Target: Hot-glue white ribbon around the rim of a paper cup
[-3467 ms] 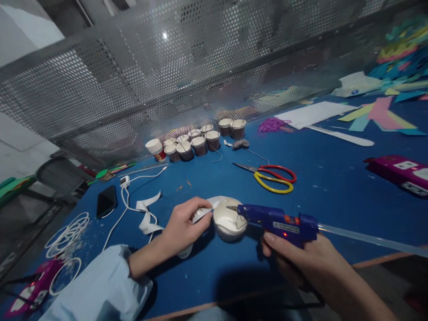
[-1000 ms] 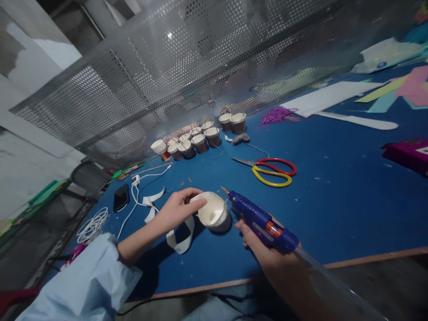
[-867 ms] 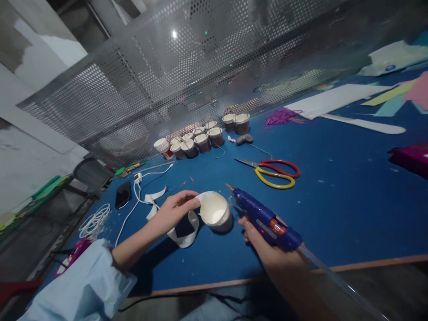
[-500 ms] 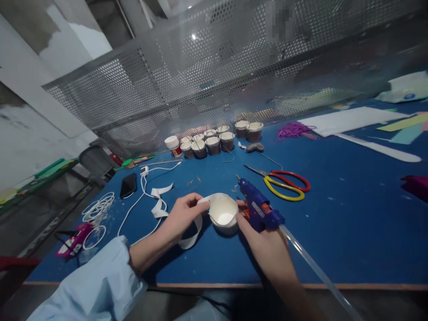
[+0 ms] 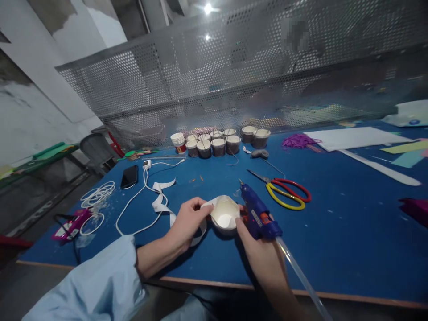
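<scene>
A small paper cup (image 5: 224, 228) with a white inside is held just above the blue table, its mouth tilted toward me. My left hand (image 5: 190, 223) pinches a white ribbon (image 5: 160, 206) against the cup's left rim; the strip trails behind that hand to the left. On the cup's right side rests the thumb of my right hand (image 5: 262, 256). The same hand grips a blue glue gun (image 5: 257, 211), nozzle pointing away, with a long clear glue stick (image 5: 301, 274) out of its back. Some right fingers are hidden behind the gun and cup.
Red-and-yellow-handled scissors (image 5: 284, 191) lie right of the gun. Several grey-wrapped cups (image 5: 219, 147) and a stack of paper cups (image 5: 178, 141) stand at the back. A phone (image 5: 129, 177), white cable (image 5: 125, 209), purple yarn (image 5: 299, 141) and white sheet (image 5: 354, 139) lie around.
My left hand has drawn closer to the cup, and the ribbon now lies nearer its rim. The head view has shifted slightly. The right hand still grips the glue gun beside the cup.
</scene>
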### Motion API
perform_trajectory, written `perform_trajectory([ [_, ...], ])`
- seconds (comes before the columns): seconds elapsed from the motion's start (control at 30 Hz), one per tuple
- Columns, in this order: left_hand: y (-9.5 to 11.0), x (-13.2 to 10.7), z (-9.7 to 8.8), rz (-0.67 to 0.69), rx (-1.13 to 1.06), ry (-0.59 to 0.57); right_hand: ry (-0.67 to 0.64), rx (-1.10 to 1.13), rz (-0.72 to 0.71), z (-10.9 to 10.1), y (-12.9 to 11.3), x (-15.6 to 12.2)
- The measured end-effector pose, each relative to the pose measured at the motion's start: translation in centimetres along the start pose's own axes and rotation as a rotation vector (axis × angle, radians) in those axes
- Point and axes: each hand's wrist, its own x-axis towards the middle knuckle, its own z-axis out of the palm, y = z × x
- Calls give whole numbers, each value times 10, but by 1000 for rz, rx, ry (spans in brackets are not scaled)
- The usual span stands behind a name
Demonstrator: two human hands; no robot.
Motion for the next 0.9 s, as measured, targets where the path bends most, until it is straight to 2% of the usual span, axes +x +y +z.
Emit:
perform_trajectory([
  [0.2, -6, 8, 1, 104, 43, 54, -83, 37, 3, -3, 3, -5],
  [0.37, -4, 23, -1, 242, 217, 14, -141, 44, 16, -13, 0, -3],
  [0.53, -1, 27, -5, 410, 429, -27, -125, 48, 20, -23, -8, 8],
  [0.7, 8, 25, -8, 583, 620, -213, -159, 45, 25, -22, -9, 12],
  [0.77, 11, 25, -9, 593, 655, -255, -152, 55, 30, -21, -9, 11],
  [0.9, 12, 28, -8, 537, 680, -260, -144, 73, 42, -19, -9, 8],
])
